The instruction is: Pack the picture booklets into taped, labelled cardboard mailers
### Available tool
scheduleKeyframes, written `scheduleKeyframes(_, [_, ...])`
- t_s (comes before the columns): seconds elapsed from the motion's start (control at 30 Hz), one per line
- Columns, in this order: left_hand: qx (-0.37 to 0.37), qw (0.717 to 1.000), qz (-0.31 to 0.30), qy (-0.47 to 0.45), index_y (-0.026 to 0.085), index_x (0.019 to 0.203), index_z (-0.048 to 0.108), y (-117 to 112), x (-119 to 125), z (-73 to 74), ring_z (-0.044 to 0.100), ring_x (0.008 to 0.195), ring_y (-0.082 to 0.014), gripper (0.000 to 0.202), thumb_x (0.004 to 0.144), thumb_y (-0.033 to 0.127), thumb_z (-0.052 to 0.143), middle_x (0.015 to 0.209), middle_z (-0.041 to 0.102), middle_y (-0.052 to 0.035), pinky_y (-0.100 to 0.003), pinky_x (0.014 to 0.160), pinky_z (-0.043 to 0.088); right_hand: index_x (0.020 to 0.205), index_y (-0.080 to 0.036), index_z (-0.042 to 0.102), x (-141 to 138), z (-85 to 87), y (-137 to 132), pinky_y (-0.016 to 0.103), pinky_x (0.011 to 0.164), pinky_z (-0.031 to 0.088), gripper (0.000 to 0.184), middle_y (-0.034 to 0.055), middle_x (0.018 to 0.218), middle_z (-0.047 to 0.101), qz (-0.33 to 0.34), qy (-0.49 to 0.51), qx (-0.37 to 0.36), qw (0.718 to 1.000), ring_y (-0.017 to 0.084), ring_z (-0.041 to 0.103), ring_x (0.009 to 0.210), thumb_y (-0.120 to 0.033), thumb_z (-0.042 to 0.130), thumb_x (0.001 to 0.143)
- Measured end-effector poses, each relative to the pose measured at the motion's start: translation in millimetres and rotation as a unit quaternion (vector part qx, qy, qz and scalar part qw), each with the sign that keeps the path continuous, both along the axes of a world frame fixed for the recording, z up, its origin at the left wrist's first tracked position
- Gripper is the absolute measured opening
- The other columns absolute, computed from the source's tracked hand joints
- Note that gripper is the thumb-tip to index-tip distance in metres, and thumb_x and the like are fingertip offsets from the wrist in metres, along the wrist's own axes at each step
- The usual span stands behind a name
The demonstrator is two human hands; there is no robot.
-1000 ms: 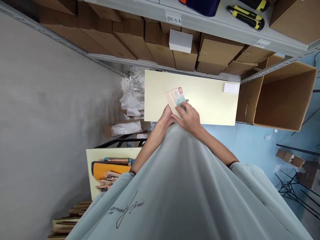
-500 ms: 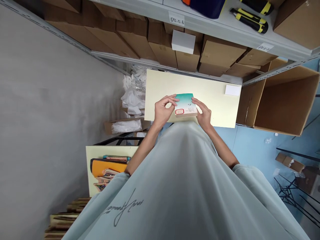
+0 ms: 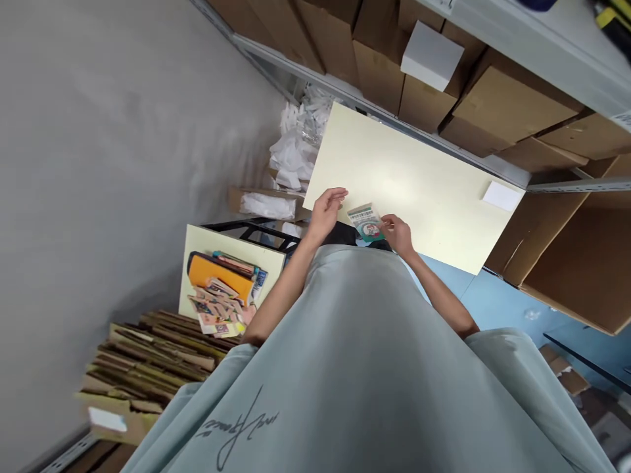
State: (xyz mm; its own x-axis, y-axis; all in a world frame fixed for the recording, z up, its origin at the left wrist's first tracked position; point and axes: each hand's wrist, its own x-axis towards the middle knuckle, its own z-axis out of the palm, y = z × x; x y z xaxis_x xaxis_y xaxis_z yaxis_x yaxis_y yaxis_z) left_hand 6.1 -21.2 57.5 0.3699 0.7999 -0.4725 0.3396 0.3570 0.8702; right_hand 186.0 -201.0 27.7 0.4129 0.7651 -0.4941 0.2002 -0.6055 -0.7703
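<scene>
A small green and white box (image 3: 365,222) with printed text and a round picture is held at the near edge of the pale yellow board (image 3: 414,177). My right hand (image 3: 398,234) grips its right side, thumb and fingers closed on it. To the left of the box, apart from it, is my left hand (image 3: 326,211). Its fingers are stretched out to the right and nothing shows in them.
Cardboard boxes (image 3: 507,102) line the shelf beyond the board, with a white box (image 3: 432,56) among them. A white card (image 3: 503,196) lies on the board's right. At the left stand a yellow pouch (image 3: 221,277), paper pieces (image 3: 221,305) and stacked flat cardboard (image 3: 158,348).
My left hand has let go of the box, which now stays in my right hand only. The box has turned to show another face and come closer to me. The view has swung leftward.
</scene>
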Motion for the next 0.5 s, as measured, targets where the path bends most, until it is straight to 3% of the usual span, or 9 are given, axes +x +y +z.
scheduleKeyframes(0.07, [-0.069,0.997,0.012,0.022,0.024,0.117,0.073,1.9,-9.8,-17.7,0.081,0.114,-0.0243,0.039,0.087,0.048,0.084,0.124,0.085,-0.0112,-0.037,0.096,0.067,0.109,-0.023,0.077,3.9,-11.4,10.3,0.042,0.099,0.068,0.034,0.0061,0.103,0.084,-0.096,0.071,0.013,0.993,0.024,0.079,0.097,-0.050,0.087,0.093])
scheduleKeyframes(0.13, [-0.127,0.992,-0.013,0.012,0.024,0.117,0.072,4.4,-7.6,-32.1,0.081,0.108,-0.0256,0.042,0.086,0.047,0.088,0.118,0.085,-0.0098,-0.038,0.093,0.067,0.105,-0.023,0.076,5.6,-19.3,29.2,0.043,0.099,0.068,0.049,0.0062,0.102,0.084,-0.166,0.124,0.045,0.977,0.025,0.080,0.100,-0.065,0.093,0.083])
scheduleKeyframes(0.23, [-0.112,0.992,-0.037,-0.043,0.023,0.119,0.074,26.1,8.8,-51.5,0.081,0.112,-0.0294,0.041,0.085,0.040,0.089,0.117,0.086,-0.0100,-0.041,0.100,0.066,0.105,-0.023,0.076,3.0,-30.8,75.1,0.046,0.103,0.069,0.065,0.0072,0.101,0.084,-0.234,0.157,0.072,0.957,0.026,0.080,0.102,-0.076,0.098,0.072])
scheduleKeyframes(0.4, [-0.018,0.997,-0.079,-0.006,0.020,0.106,0.080,120.9,33.8,-98.7,0.079,0.102,-0.0322,0.022,0.084,0.023,0.075,0.104,0.084,-0.0110,-0.044,0.102,0.065,0.106,-0.021,0.077,-0.3,-66.9,180.7,0.044,0.103,0.070,0.067,0.0055,0.096,0.083,-0.289,0.130,0.078,0.945,0.024,0.081,0.101,-0.075,0.099,0.072])
scheduleKeyframes(0.5, [0.025,0.997,-0.075,-0.024,0.020,0.100,0.081,171.7,47.2,-131.4,0.079,0.108,-0.0346,0.025,0.079,0.012,0.072,0.106,0.083,-0.0133,-0.047,0.111,0.063,0.101,-0.021,0.075,5.5,-96.4,232.4,0.041,0.098,0.070,0.058,0.0017,0.086,0.079,-0.327,0.085,0.057,0.939,0.022,0.079,0.095,-0.071,0.096,0.080])
